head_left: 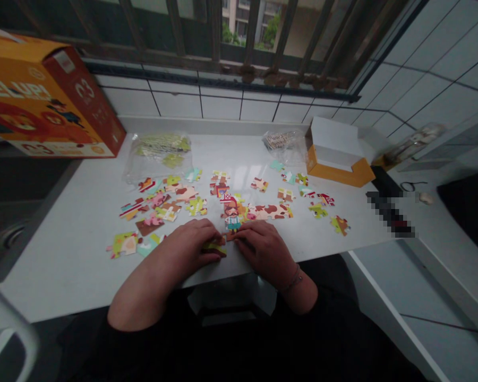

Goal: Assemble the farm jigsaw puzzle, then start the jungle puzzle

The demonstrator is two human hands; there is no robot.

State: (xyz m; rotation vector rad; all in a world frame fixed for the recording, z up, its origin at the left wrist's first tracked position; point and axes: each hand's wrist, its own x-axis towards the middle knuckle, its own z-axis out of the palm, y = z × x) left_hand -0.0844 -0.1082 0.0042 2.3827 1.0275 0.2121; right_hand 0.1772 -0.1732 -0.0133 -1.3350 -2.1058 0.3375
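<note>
And there was the left hand [195, 240], its grip closed, thumb and fingers pinching a green-and-brown puzzle piece [215, 248] near the worktop [83, 260]'s front edge! Right beside it, the farmer section [233, 215], its lower end touched by the right hand [263, 243]; how firm that grip was, impossible to tell. The cow strip [271, 211] lay just right of the farmer.

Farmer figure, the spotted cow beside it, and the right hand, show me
Farmer figure [233, 219], head view, on its torso.
Spotted cow [273, 212], head view, on its body.
Right hand [265, 242], head view, on its back.
</note>
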